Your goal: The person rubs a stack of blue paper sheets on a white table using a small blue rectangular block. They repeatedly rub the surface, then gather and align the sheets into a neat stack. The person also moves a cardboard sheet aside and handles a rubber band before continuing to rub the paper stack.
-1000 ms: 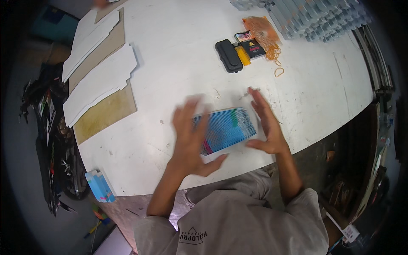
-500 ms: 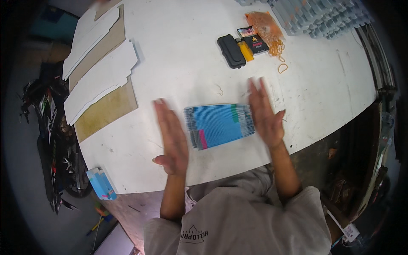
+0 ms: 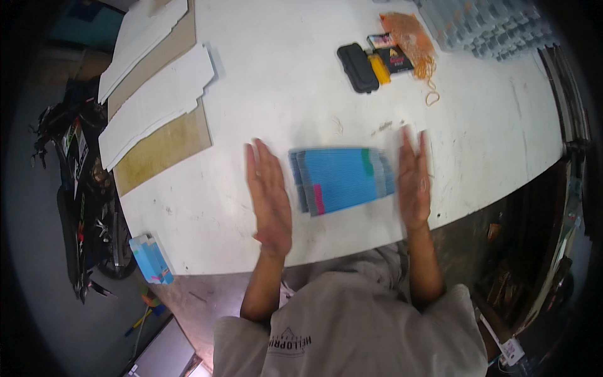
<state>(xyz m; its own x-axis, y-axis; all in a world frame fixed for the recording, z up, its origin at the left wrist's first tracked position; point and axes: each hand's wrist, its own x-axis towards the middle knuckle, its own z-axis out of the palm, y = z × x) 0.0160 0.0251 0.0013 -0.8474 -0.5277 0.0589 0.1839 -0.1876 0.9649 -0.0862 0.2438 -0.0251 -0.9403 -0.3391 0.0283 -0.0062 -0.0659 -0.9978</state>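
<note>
A row of thin blue folded cartons (image 3: 342, 179) lies tightly packed on the white table in front of me. Pink and green marks cross its edges, and its left end is slightly stepped. My left hand (image 3: 271, 201) is held on edge to the left of the row, fingers stretched out, with a narrow gap between. Opposite it, my right hand (image 3: 414, 185) stands at the row's right end, fingers straight and palm turned inward. Blur hides whether it touches the cartons. Neither hand holds anything.
Beyond the cartons lie a black case (image 3: 358, 68), a yellow lighter (image 3: 379, 68), a dark packet (image 3: 396, 60) and orange rubber bands (image 3: 426, 68) by their bag. Clear plastic trays (image 3: 483, 28) fill the far right. White sheets (image 3: 157, 94) lie left; a small blue carton stack (image 3: 151, 259) sits at the near-left edge.
The whole view has shifted, so the table and cartons appear farther right. Both hands stay beside the row, still stretched out; the right thumb no longer sticks out sideways.
</note>
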